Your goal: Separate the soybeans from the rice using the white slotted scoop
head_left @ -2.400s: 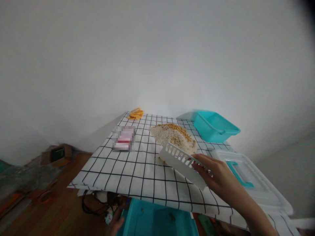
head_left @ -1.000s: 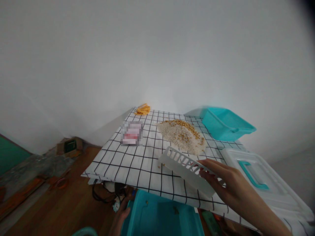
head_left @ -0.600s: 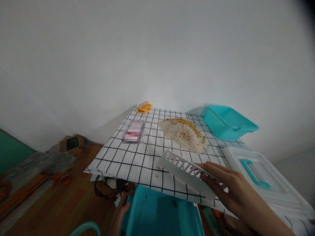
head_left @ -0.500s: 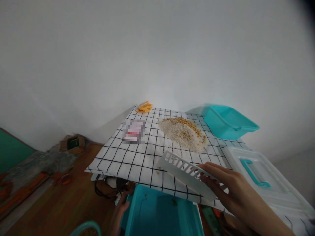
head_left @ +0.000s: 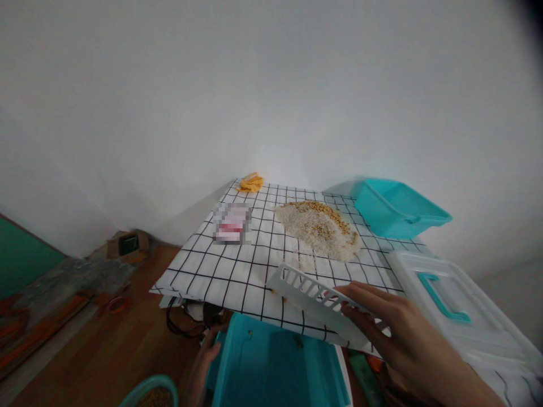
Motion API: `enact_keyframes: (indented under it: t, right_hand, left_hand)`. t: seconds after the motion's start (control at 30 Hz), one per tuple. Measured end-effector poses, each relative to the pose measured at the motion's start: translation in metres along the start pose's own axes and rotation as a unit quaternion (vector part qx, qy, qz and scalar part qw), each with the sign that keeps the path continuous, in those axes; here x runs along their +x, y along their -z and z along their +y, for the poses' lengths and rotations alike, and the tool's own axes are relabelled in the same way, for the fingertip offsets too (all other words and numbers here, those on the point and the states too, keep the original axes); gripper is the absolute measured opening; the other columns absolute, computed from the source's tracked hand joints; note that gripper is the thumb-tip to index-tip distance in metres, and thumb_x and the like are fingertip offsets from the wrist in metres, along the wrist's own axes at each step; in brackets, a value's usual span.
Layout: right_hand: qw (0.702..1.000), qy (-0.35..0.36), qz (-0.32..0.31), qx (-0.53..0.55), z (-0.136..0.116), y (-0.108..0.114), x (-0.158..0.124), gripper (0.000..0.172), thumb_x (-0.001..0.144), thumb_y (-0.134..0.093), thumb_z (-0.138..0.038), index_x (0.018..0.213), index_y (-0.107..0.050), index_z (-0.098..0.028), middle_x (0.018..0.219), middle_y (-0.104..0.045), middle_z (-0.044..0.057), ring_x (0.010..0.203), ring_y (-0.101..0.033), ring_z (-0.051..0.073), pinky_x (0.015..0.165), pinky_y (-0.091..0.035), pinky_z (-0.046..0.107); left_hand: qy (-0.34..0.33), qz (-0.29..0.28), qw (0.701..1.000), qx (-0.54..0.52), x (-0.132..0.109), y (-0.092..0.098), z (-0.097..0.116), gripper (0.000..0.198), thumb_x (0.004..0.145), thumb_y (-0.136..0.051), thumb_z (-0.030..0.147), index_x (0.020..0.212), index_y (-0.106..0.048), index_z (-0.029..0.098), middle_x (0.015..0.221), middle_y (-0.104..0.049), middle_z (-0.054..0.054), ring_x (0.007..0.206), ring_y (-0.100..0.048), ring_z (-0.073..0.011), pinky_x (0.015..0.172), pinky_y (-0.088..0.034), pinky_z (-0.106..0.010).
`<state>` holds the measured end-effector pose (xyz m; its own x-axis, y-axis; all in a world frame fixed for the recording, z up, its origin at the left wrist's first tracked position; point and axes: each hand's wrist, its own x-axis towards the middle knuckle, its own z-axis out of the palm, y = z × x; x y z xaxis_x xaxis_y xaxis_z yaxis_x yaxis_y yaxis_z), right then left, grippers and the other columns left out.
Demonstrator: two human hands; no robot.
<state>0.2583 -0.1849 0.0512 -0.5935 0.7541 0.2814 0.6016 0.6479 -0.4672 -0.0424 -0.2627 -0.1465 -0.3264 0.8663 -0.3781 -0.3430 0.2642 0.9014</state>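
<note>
My right hand is closed around one end of a white slotted plastic panel. The panel's long solid side lies low against the checked cloth near the table's front edge. Below that edge, a turquoise bin is gripped at its left side by my left hand, whose fingers are partly hidden. A few small bits stick to the bin's inside. Beyond the panel, a pile of pale grain mixed with yellow kernels is spread over the cloth, with some loose grain nearer the panel.
A second turquoise bin stands at the back right. In front of it lies a clear lid with a turquoise handle. A pinkish blurred packet and a yellow cloth are on the left. A round turquoise-rimmed container is at lower left.
The white panel, with my right hand, has moved slightly toward the table's front edge. My left hand and the lower bin remain nearly in place; the view has shifted a little.
</note>
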Motion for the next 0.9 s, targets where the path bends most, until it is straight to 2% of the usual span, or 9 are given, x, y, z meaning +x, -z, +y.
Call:
enact_keyframes:
  t: [0.13, 0.3, 0.4, 0.53, 0.67, 0.77, 0.9]
  right_hand:
    - [1.000, 0.013, -0.007, 0.002, 0.001, -0.001, -0.001, 0.030, 0.097, -0.043, -0.020, 0.109, -0.070, -0.024, 0.088, -0.075, 0.005, 0.081, -0.073, 0.019, 0.061, -0.058, 0.024]
    - [1.000, 0.015, -0.021, 0.017, 0.000, 0.001, -0.007, 0.030, 0.097, -0.045, -0.022, 0.108, -0.072, -0.028, 0.087, -0.075, 0.005, 0.081, -0.074, 0.019, 0.061, -0.059, 0.024]
    - [0.999, 0.020, -0.038, 0.030, -0.002, 0.004, -0.009, 0.030, 0.098, -0.044, -0.024, 0.109, -0.072, -0.029, 0.086, -0.075, 0.004, 0.079, -0.074, 0.018, 0.061, -0.059, 0.022]
    - [0.998, 0.015, -0.046, 0.034, -0.003, 0.006, -0.013, 0.031, 0.098, -0.045, -0.027, 0.112, -0.072, -0.031, 0.092, -0.076, 0.004, 0.078, -0.074, 0.018, 0.062, -0.061, 0.024]
    - [0.999, 0.009, -0.038, 0.018, 0.003, 0.009, -0.019, 0.031, 0.097, -0.046, -0.026, 0.116, -0.071, -0.033, 0.093, -0.077, 0.004, 0.084, -0.074, 0.021, 0.063, -0.061, 0.025]
    - [1.000, -0.010, -0.024, 0.011, 0.008, 0.012, -0.022, 0.031, 0.097, -0.046, -0.028, 0.112, -0.073, -0.032, 0.091, -0.076, 0.005, 0.085, -0.074, 0.023, 0.061, -0.060, 0.026]
    - [0.998, -0.051, 0.039, -0.023, 0.021, 0.016, -0.024, 0.029, 0.098, -0.046, -0.035, 0.105, -0.073, -0.028, 0.092, -0.076, 0.006, 0.074, -0.073, 0.022, 0.055, -0.058, 0.026]
  left_hand:
    - [0.008, -0.009, 0.999, -0.034, 0.000, 0.004, -0.001, 0.049, 0.038, -0.087, 0.067, 0.071, -0.081, 0.031, 0.066, -0.081, 0.005, 0.073, -0.072, -0.0261, 0.061, -0.050, -0.028]
    - [0.002, -0.014, 1.000, -0.016, 0.002, 0.007, -0.005, 0.052, 0.042, -0.084, 0.069, 0.074, -0.080, 0.028, 0.069, -0.082, 0.003, 0.065, -0.072, -0.0268, 0.060, -0.052, -0.032]
    - [-0.001, 0.001, 1.000, -0.017, 0.004, 0.007, -0.007, 0.052, 0.039, -0.085, 0.069, 0.071, -0.080, 0.029, 0.066, -0.081, 0.005, 0.062, -0.071, -0.0246, 0.058, -0.052, -0.030]
    - [-0.008, -0.006, 1.000, -0.007, 0.008, 0.008, -0.011, 0.054, 0.036, -0.085, 0.070, 0.067, -0.081, 0.027, 0.066, -0.081, 0.004, 0.066, -0.071, -0.0247, 0.064, -0.052, -0.028]
    - [0.006, -0.018, 1.000, -0.013, 0.012, 0.013, -0.020, 0.053, 0.039, -0.084, 0.070, 0.073, -0.081, 0.029, 0.068, -0.082, 0.004, 0.064, -0.071, -0.0248, 0.060, -0.051, -0.029]
    - [0.013, -0.023, 1.000, -0.010, 0.015, 0.018, -0.028, 0.055, 0.042, -0.083, 0.070, 0.077, -0.080, 0.027, 0.069, -0.082, 0.001, 0.068, -0.072, -0.0285, 0.059, -0.051, -0.032]
    - [0.003, -0.007, 1.000, 0.019, 0.018, 0.018, -0.032, 0.058, 0.038, -0.082, 0.072, 0.073, -0.078, 0.025, 0.076, -0.082, -0.002, 0.084, -0.072, -0.0347, 0.072, -0.051, -0.037]
